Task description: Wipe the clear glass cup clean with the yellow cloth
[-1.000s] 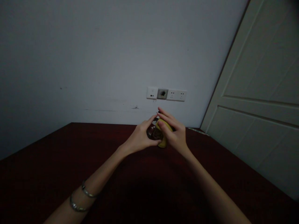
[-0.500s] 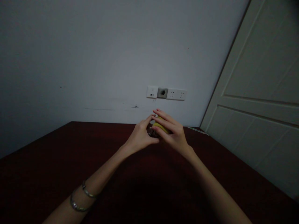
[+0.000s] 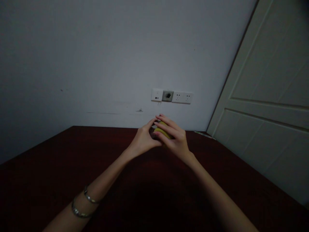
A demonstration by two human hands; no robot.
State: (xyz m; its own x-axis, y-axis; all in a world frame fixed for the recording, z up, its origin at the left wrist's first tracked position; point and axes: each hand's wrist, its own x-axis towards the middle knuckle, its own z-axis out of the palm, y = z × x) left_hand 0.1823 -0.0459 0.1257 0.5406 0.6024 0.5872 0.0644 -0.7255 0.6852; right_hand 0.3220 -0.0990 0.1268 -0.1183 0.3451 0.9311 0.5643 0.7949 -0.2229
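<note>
My two hands meet over the far middle of a dark red table. My right hand has its fingers wrapped over a small yellow object. My left hand pinches the left side of that object, where a darker part is mostly hidden between the fingers. Two metal bangles sit on my left forearm. The room is dim, so the object's shape stays unclear.
A grey wall rises behind the table, with a white socket strip just above my hands. A pale panelled door stands at the right, close to the table's right edge. Something thin and light lies at the far right corner.
Both hands have drifted slightly left and closed tighter around the yellow object; less of it and of its dark part shows now.
</note>
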